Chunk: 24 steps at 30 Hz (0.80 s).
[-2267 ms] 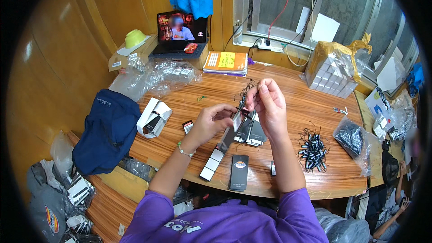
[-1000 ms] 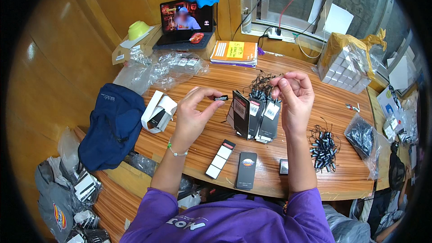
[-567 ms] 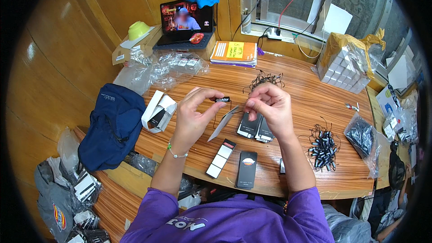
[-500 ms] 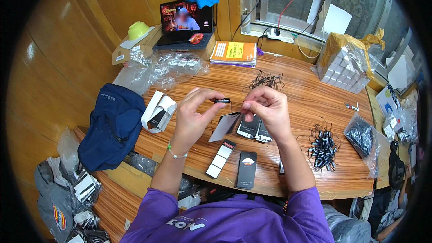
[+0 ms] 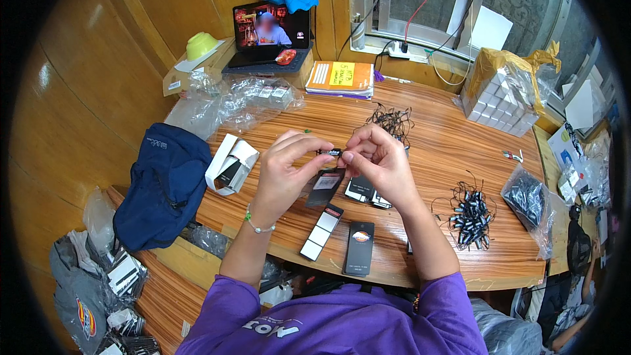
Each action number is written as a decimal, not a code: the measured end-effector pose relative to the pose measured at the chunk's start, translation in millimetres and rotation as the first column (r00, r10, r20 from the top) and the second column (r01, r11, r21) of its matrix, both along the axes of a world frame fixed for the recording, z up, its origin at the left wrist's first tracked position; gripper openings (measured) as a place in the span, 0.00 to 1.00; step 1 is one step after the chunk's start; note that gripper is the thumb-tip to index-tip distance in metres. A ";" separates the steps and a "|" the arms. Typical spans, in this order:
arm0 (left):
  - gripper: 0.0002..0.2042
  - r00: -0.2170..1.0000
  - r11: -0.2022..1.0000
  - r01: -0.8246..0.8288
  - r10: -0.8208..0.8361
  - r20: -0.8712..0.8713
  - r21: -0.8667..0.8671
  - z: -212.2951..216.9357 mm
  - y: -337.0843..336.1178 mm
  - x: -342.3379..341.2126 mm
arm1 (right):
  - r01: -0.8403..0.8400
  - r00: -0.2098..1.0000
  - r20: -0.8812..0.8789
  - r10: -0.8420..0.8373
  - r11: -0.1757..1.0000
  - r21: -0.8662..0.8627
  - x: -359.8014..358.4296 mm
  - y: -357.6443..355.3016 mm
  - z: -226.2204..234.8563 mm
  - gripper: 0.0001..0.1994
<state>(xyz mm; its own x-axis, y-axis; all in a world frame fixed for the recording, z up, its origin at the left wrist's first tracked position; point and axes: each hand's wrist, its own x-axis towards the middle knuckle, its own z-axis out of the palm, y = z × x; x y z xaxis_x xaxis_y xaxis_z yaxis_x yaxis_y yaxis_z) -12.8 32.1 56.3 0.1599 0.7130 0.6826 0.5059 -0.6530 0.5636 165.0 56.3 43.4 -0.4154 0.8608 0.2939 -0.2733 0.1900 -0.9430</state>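
Head view: right hand (image 5: 380,163) partly hides stacked tags (image 5: 359,187) near tangled cords (image 5: 393,119).

The right hand (image 5: 382,163) hides some (not all) of the stacked tags (image 5: 359,187).

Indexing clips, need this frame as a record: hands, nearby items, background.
left hand: pinches small black tag
right hand: at the tag's right end; grip unclear
below hands: tilted dark card
table, near edge: white-panelled strip, black card
table, right: pile of black corded pieces
back: open laptop, orange notebook
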 end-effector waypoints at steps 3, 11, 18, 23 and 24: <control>0.08 0.999 1.000 0.030 -0.030 -0.021 0.007 -0.8 0.7 -1.3 | -0.006 1.000 -0.012 0.006 1.000 0.000 -0.3 0.4 0.0 0.05; 0.08 0.999 0.999 0.040 -0.039 -0.020 0.017 -2.0 1.5 -1.8 | -0.026 0.998 0.065 0.027 1.000 -0.014 5.1 1.8 1.7 0.07; 0.08 1.000 1.000 0.026 -0.026 -0.014 -0.005 -3.4 1.6 -1.4 | -0.030 0.996 0.085 0.030 1.000 -0.006 5.4 2.6 2.0 0.07; 0.07 0.999 0.999 0.034 -0.034 0.022 -0.025 -4.7 2.0 0.6 | -0.035 0.995 0.088 0.038 0.999 -0.029 5.3 1.7 2.8 0.07; 0.08 0.999 0.999 0.038 -0.037 0.028 -0.034 -4.9 2.1 0.8 | -0.024 0.996 0.085 0.025 0.999 -0.023 5.6 1.9 2.8 0.07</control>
<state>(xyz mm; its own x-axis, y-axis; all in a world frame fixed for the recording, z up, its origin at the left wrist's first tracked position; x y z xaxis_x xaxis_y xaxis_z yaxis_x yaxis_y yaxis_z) -12.0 34.2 51.5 0.1684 0.7300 0.6624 0.4655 -0.6513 0.5993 170.6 58.1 46.3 -0.4593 0.8559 0.2376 -0.1957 0.1634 -0.9669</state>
